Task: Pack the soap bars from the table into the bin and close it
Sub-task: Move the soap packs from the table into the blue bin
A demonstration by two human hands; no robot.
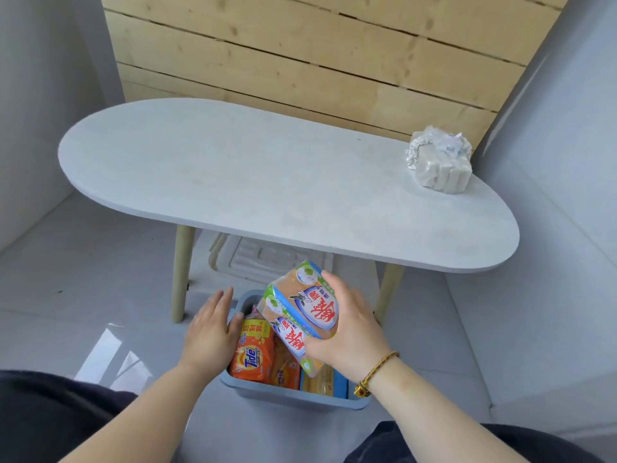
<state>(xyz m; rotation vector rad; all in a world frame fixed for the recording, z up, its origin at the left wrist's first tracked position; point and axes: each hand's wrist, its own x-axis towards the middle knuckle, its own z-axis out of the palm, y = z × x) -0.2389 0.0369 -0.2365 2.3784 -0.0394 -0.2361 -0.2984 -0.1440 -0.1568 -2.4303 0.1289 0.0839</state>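
Observation:
A grey-blue bin stands open on the floor in front of the table. Inside lie an orange Tide soap pack and other wrapped bars. My right hand is shut on a twin pack of soap bars with red lettering, held tilted just above the bin. My left hand rests flat on the bin's left rim, fingers spread, holding nothing. On the table's far right sits a clear-wrapped bundle of pale soap bars.
The white oval table has light wooden legs. A pale lid-like plastic piece lies on the floor under it. A wooden plank wall rises behind. My dark-clothed knees frame the bottom of the view.

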